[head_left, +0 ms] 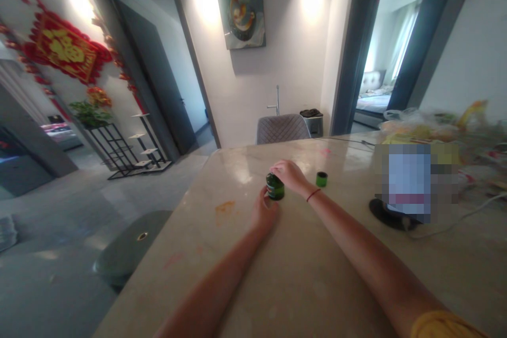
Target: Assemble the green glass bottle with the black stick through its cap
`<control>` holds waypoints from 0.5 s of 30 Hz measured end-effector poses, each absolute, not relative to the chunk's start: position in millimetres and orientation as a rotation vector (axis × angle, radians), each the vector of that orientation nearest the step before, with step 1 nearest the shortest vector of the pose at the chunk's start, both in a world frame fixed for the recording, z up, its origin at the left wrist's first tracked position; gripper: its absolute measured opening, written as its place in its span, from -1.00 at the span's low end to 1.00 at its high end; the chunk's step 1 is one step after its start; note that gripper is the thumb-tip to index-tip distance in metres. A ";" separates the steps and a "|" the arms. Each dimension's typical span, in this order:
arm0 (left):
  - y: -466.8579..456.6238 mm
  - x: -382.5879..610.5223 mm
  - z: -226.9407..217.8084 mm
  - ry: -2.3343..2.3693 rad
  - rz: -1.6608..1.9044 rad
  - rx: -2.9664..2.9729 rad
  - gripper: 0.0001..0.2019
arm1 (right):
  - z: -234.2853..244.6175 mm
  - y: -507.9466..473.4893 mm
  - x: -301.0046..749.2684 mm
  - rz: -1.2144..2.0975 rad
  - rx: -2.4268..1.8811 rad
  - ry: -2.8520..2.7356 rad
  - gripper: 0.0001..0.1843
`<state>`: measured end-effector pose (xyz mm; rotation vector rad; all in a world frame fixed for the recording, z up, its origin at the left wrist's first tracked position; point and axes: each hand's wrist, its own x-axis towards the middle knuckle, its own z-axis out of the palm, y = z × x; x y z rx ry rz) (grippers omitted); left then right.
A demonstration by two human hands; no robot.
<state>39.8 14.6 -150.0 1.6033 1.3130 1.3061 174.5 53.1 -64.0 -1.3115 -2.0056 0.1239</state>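
A small dark green bottle (276,190) stands upright on the light stone table (237,259). My left hand (264,211) is wrapped round its lower left side. At the bottle's top, my right hand (288,174) has its fingers pinched together; whatever lies between the fingertips is too small to make out. A red cord circles the right wrist. To the right of that hand, a short green cylinder with a dark top (321,179), perhaps the bottle's cap, rests on the table, apart from both hands.
On the right stand a blurred-out screen-like object (409,179) on a round black base (382,214), a white cable and a heap of plastic bags (428,121). A grey quilted chair (283,128) is at the far edge, and a green stool (132,237) at left.
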 end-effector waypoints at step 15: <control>15.3 37.8 -152.5 1.302 1.314 1.623 -0.39 | -61.8 49.7 175.7 0.163 -1.353 -1.981 -0.68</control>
